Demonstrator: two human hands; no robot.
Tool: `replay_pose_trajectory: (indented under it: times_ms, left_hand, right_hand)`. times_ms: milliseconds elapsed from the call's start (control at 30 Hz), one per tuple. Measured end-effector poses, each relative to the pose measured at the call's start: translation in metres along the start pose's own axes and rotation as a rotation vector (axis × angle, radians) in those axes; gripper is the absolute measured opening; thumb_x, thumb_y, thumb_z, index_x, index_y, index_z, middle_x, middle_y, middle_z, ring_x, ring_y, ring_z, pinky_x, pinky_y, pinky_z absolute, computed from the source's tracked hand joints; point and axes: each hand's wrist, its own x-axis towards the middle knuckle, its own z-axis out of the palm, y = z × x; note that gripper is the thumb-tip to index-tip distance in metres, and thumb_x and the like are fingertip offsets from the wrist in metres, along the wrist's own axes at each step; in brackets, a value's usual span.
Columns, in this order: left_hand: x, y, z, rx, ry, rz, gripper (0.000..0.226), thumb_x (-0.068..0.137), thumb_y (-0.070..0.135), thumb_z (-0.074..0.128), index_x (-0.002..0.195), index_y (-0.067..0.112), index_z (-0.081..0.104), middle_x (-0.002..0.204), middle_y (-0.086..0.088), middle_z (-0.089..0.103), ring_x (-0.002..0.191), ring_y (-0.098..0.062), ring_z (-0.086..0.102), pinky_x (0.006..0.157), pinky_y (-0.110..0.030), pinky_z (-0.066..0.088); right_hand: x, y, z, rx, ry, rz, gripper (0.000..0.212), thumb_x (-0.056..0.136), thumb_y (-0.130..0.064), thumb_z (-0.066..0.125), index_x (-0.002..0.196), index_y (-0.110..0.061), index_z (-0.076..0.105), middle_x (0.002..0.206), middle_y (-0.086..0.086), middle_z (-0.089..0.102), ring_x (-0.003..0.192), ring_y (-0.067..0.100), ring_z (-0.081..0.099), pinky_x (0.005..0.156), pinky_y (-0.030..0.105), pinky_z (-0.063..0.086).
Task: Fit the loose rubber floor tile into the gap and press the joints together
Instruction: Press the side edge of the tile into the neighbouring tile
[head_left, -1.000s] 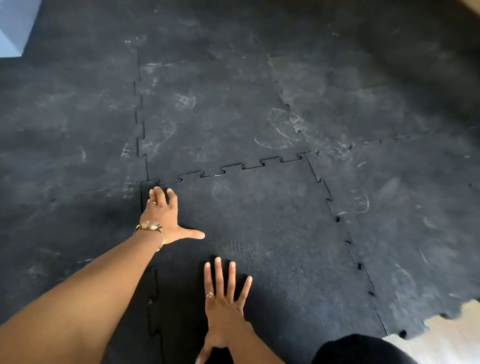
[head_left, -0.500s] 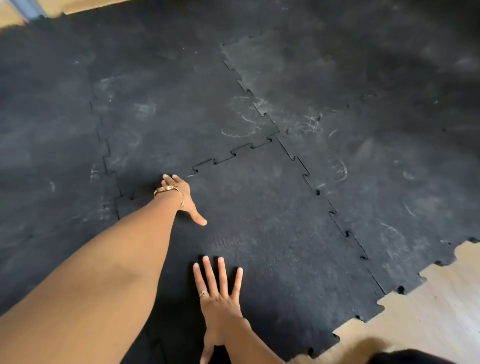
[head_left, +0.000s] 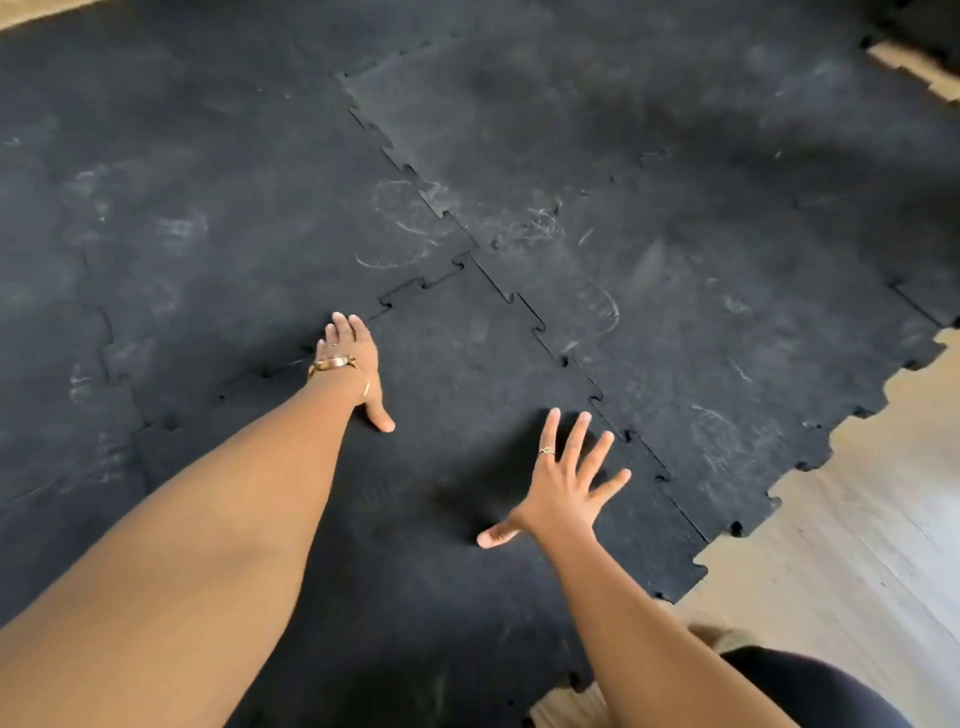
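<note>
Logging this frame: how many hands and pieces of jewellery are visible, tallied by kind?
Hands: 2, left hand and right hand, both flat and spread
Rings: 2, left-hand ring and right-hand ring
Bracelets: 1, gold bracelet on the left wrist
Total: 5

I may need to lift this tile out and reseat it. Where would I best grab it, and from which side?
Probably the free toothed edge of the loose tile, from the wooden floor side: nothing interlocks there, so fingers can slip under.

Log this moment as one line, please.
left hand: flat on tile, far seam | right hand: fingers spread, near right seam | no grip
</note>
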Motion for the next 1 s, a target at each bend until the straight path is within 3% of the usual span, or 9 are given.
replay_pose_trajectory:
  times_ms: [233, 400, 600, 733, 867, 1000]
  left_hand:
    - [0.001, -0.002, -0.002, -0.112, -0.046, 0.022, 0.165, 0.039, 0.04, 0.096, 0.148, 0.004, -0.022, 0.156, -0.015, -0.025, 0.147, -0.031, -0.012, 0.12, -0.046, 0.01]
    - [-0.007, -0.023, 0.008, -0.204, -0.03, 0.096, 0.166, 0.035, 0.053, 0.093, 0.15, 0.021, -0.022, 0.158, -0.001, -0.026, 0.147, -0.018, -0.014, 0.118, -0.052, 0.016]
    - [-0.02, 0.025, -0.01, -0.051, -0.037, 0.131, 0.169, 0.025, 0.063, 0.089, 0.149, 0.025, -0.019, 0.159, -0.018, -0.01, 0.147, -0.036, 0.004, 0.111, -0.06, 0.026]
    - [-0.027, 0.08, -0.01, 0.012, 0.017, 0.252, 0.163, 0.039, 0.049, 0.094, 0.147, 0.028, -0.027, 0.157, -0.012, -0.024, 0.146, -0.038, -0.011, 0.109, -0.065, 0.024]
    - [0.001, 0.112, -0.022, 0.01, -0.051, 0.169, 0.165, 0.041, 0.034, 0.097, 0.145, 0.031, -0.03, 0.153, -0.018, -0.033, 0.143, -0.043, -0.019, 0.113, -0.063, 0.01]
    - [0.007, 0.109, -0.012, -0.099, -0.074, 0.136, 0.167, 0.039, 0.024, 0.099, 0.142, 0.041, -0.032, 0.15, -0.011, -0.04, 0.142, -0.042, -0.021, 0.109, -0.066, 0.017]
  right_hand:
    - [0.004, 0.007, -0.001, 0.09, -0.028, -0.006, 0.177, 0.039, -0.062, 0.093, 0.144, -0.021, -0.042, 0.155, 0.011, -0.043, 0.143, 0.047, -0.033, 0.111, 0.075, -0.003]
    - [0.001, 0.007, -0.006, 0.071, -0.052, -0.014, 0.174, 0.042, -0.064, 0.092, 0.136, -0.022, -0.049, 0.152, 0.011, -0.047, 0.141, 0.048, -0.034, 0.111, 0.075, -0.004]
    - [-0.004, 0.015, -0.015, 0.019, -0.025, -0.026, 0.166, 0.051, -0.064, 0.089, 0.147, -0.021, -0.039, 0.158, 0.012, -0.038, 0.148, 0.044, -0.021, 0.116, 0.069, 0.008]
    - [-0.009, 0.034, -0.005, 0.114, 0.073, 0.031, 0.16, 0.056, -0.064, 0.087, 0.147, -0.017, -0.036, 0.161, 0.022, -0.026, 0.151, 0.041, -0.016, 0.124, 0.054, 0.009]
    - [0.002, 0.028, -0.002, 0.129, 0.051, 0.102, 0.161, 0.053, -0.062, 0.089, 0.152, -0.017, -0.03, 0.16, 0.022, -0.027, 0.15, 0.041, -0.018, 0.12, 0.063, 0.007]
    - [-0.002, 0.029, 0.003, 0.159, 0.019, 0.114, 0.162, 0.054, -0.059, 0.09, 0.149, -0.021, -0.035, 0.158, 0.019, -0.034, 0.149, 0.04, -0.023, 0.119, 0.064, 0.007]
